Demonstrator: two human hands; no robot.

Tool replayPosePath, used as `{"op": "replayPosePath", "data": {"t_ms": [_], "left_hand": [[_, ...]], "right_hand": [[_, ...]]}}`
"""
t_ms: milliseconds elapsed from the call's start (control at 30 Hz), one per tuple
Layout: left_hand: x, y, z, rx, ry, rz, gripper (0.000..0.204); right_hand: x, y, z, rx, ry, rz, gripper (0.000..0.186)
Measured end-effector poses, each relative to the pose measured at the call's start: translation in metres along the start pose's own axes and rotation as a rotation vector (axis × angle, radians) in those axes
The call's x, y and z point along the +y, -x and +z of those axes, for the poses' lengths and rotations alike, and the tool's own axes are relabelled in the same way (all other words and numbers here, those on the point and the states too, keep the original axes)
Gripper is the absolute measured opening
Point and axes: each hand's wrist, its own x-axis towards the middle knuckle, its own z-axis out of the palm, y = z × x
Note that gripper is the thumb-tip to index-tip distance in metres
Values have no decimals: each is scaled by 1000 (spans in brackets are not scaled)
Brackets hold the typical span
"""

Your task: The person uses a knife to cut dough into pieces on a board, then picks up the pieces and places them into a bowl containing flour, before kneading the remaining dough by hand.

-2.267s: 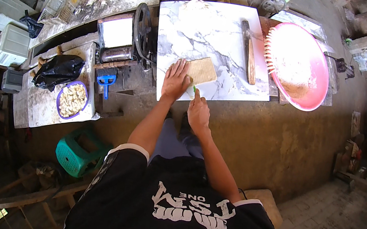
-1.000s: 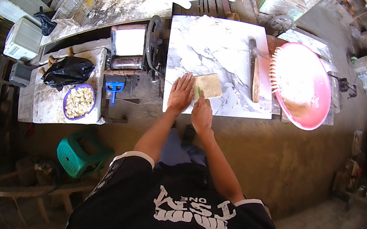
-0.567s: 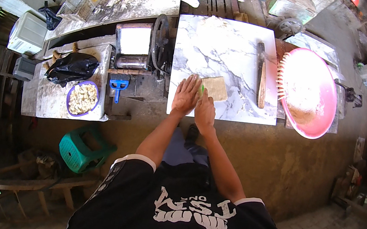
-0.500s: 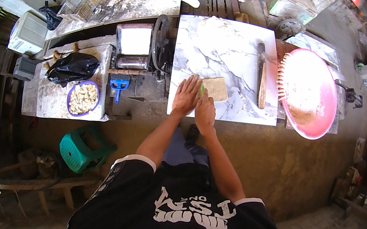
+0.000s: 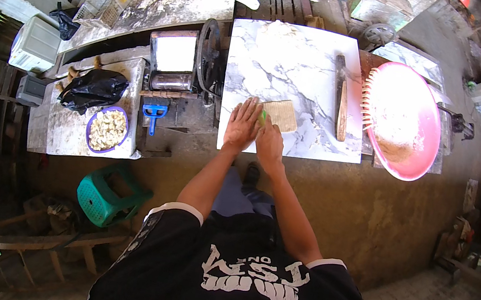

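Observation:
My left hand lies flat with fingers stretched out at the left end of a tan ribbed slab on the white marble-patterned board. Closely beside it, my right hand grips a slim green tool, seemingly a small knife, held against the slab's left part; its tip is hidden. A long dark implement with a wooden strip lies along the board's right side. Pale powder sits at the board's far edge.
A hand-cranked roller machine stands left of the board, above a blue scraper. A black bag and purple bowl of pale pieces occupy the left bench. A large pink basin sits right. A green stool stands below.
Since the first frame, the bench has shifted right and down in view, and my right hand has moved up closer to my left hand. The last half second shows little difference.

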Motion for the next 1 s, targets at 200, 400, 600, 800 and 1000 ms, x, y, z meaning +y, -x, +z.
{"op": "replayPosePath", "data": {"t_ms": [200, 400, 600, 800, 1000], "left_hand": [[0, -3, 0, -27, -6, -21, 52], [-3, -5, 2, -4, -68, -15, 49], [-5, -7, 1, 32, -45, -10, 46], [-4, -9, -1, 23, -49, -29, 46], [-5, -12, -2, 37, -17, -33, 47]], "right_hand": [[3, -1, 1, -3, 51, -6, 38], [6, 2, 3, 4, 64, -29, 38], [8, 6, 3, 6, 40, -52, 38], [17, 12, 10, -4, 47, -19, 38], [16, 19, 7, 1, 38, -23, 38]]}}
